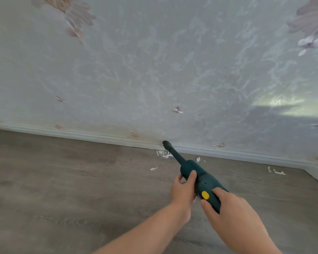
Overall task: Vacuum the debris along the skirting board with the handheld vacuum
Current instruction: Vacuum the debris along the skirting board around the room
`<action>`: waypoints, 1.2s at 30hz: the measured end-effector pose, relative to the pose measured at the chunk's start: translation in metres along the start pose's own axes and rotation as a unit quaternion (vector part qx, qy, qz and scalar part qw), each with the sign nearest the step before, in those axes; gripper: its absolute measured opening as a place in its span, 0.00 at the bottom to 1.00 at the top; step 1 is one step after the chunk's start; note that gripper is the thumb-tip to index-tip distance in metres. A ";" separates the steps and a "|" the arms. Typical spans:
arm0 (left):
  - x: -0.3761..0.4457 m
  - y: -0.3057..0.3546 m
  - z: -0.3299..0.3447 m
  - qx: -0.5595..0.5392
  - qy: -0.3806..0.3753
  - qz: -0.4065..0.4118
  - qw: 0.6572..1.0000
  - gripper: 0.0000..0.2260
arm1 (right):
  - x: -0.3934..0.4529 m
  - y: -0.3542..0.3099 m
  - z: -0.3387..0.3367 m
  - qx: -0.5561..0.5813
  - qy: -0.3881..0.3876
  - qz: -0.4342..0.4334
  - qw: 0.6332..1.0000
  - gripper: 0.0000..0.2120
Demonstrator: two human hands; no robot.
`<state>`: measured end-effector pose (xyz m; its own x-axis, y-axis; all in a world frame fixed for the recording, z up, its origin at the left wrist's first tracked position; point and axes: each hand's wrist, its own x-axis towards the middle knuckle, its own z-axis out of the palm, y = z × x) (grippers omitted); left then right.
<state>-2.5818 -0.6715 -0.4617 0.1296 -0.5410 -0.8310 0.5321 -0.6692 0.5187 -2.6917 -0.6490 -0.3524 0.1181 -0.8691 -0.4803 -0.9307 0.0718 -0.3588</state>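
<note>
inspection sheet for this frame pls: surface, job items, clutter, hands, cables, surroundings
Surface: grey wood-look floor, white skirting along its far edge.
Job's things: dark green vacuum with yellow button; its nozzle is at the top of the skirting, by the wallpaper. White scraps lie on the floor below the nozzle, more to the right.
Clutter: nothing seen beyond the scraps.
Grippers: left hand holds the vacuum body; right hand has its grip on the rear.
Cables: nothing seen.
Surroundings: pale floral wallpaper, sunlit patch at right; skirting turns a corner at far right.
</note>
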 end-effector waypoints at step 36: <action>0.024 -0.025 -0.016 -0.020 -0.044 0.050 0.998 0.21 | 0.017 0.031 0.041 -0.019 0.041 -0.065 0.997 0.13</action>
<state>-2.5788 -0.6592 -0.4977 0.1113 -0.6479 -0.7536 0.5530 -0.5897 0.5886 -2.7045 -0.6413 -0.4049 0.2106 -0.9072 -0.3641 -0.9221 -0.0606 -0.3823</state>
